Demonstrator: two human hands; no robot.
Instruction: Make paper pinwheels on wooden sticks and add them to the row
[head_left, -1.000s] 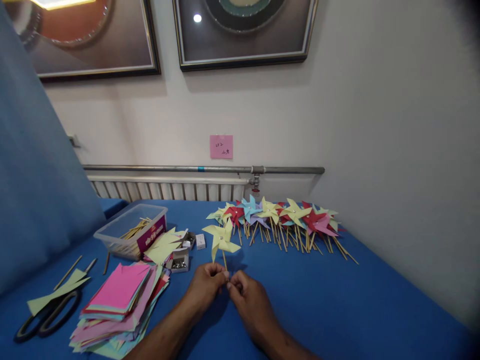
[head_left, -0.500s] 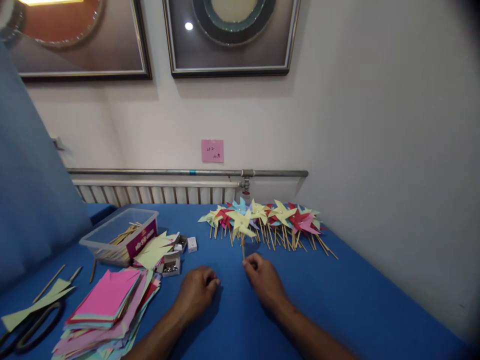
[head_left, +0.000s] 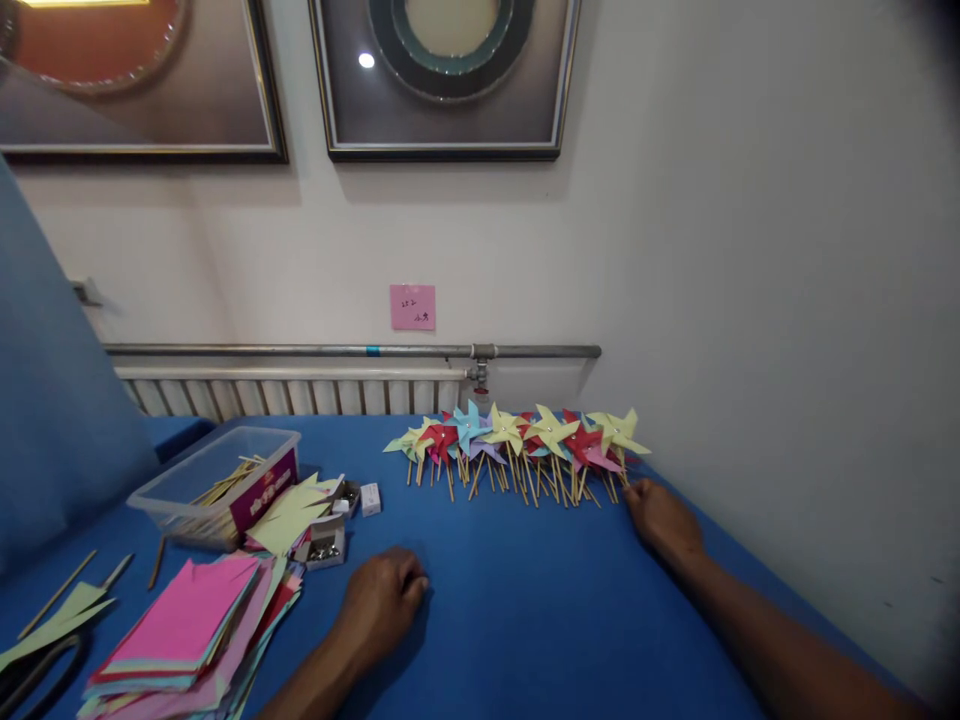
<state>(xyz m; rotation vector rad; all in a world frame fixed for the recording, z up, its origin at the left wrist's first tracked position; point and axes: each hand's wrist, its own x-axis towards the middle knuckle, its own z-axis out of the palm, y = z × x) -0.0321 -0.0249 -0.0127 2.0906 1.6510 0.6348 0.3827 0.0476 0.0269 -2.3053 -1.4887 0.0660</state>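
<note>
My right hand (head_left: 664, 518) is at the right end of a row of paper pinwheels (head_left: 504, 428), its fingers closed on the stick of a pale yellow pinwheel (head_left: 616, 431). That pinwheel's head lies over the others, which are red, blue, pink and yellow on thin wooden sticks. My left hand (head_left: 381, 598) rests on the blue tablecloth (head_left: 517, 600) with its fingers curled, and nothing shows in it. Left of it lie a stack of coloured paper squares (head_left: 180, 612) and a small open box of metal pins (head_left: 324, 546).
A clear plastic tub (head_left: 217, 485) of wooden sticks stands at the left, beside cut yellow paper (head_left: 296, 512). Dark-handled scissors (head_left: 52, 680) lie at the lower left. A small white box (head_left: 370, 499) sits near the pins. A wall with a radiator (head_left: 300, 392) rises behind the table.
My right hand has carried the yellow pinwheel from the middle to the right end of the row. My left hand stays curled on the table. The view has shifted slightly.
</note>
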